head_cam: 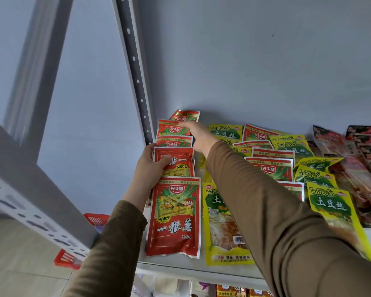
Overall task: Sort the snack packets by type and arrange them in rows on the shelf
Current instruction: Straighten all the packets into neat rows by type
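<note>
Left hand (152, 166) grips an upside-down red packet (176, 162) mid-column at frame centre-left; right hand (198, 133) pinches the rear red packet (172, 129). Row-building underway; next, probably, straighten both on the shelf (193, 270).

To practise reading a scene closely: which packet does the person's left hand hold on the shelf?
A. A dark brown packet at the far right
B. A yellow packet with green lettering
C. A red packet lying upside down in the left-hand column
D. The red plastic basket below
C: the left hand curls its thumb over the upside-down red foil snack packet, second from the front in the red column.
</note>
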The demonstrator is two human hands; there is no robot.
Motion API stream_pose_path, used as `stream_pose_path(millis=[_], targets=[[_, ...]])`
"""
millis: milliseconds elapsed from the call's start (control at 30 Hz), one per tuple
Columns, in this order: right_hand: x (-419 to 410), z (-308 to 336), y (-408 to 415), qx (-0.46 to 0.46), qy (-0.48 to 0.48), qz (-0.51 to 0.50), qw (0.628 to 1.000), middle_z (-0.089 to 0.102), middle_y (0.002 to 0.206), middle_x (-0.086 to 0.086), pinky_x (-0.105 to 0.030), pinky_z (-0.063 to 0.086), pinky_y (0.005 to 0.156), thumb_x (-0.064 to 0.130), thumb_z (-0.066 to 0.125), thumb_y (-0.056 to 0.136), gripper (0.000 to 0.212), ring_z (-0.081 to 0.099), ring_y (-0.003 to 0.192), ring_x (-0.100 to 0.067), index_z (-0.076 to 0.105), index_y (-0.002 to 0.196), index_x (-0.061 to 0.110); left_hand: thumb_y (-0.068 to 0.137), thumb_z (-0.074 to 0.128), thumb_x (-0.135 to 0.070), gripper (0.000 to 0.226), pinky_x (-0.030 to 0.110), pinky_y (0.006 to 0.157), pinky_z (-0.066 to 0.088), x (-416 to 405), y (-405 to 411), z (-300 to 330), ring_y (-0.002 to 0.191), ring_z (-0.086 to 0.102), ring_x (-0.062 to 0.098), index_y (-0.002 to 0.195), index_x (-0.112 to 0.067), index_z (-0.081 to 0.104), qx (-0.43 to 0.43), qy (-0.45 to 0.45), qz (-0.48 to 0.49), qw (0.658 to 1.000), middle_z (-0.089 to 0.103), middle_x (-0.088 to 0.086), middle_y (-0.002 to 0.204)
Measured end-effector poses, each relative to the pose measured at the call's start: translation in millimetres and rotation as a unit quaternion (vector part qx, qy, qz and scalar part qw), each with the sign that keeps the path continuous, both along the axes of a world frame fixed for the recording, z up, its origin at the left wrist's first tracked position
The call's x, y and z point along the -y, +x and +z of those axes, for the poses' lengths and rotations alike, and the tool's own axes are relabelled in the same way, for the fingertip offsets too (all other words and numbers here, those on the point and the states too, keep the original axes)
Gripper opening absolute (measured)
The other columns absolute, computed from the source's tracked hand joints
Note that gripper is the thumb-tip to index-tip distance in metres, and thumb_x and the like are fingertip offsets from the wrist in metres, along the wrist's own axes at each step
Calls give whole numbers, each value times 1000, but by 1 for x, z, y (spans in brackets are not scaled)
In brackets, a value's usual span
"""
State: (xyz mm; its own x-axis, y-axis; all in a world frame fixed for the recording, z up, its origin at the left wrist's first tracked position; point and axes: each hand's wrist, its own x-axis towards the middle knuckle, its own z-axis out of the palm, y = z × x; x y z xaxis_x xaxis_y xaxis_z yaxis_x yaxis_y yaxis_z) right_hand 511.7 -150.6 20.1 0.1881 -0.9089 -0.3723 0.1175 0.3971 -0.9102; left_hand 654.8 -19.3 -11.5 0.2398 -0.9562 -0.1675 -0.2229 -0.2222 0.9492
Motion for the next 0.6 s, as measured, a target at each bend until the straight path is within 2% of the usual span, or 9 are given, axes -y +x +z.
stream_pose_path(millis=[133,367,467,600], targets=[[5,4,1,5,-11,34,999,75,71,-5,-33,58,65,14,63,93,9,74,63,-22,63,85,12,92,72,-43,57,27,57,61,0,0,-2,75,77,7,140,-40,41,-1,-7,-10,1000,65,-21,105],[18,12,-4,19,-46,38,998,68,74,-6,-36,55,73,15,56,89,5,68,69,-25,57,84,13,91,73,-45,60,34,62,64,0,1,-1,76,78,11,140,-45,38,-9,-22,-22,999,66,-21,110],[21,8,0,-29,-39,45,998,70,80,-7,-38,56,77,18,58,91,7,70,72,-25,59,87,12,90,73,-46,60,35,62,64,2,4,-4,76,78,12,139,-46,38,-11,-20,-23,999,66,-22,108],[22,2,12,-97,-37,10,995,77,92,-6,-38,60,72,23,62,98,12,76,80,-24,67,101,12,89,74,-48,57,35,61,64,3,8,-5,76,78,12,132,-52,37,-8,-19,-19,1000,66,-22,106]])
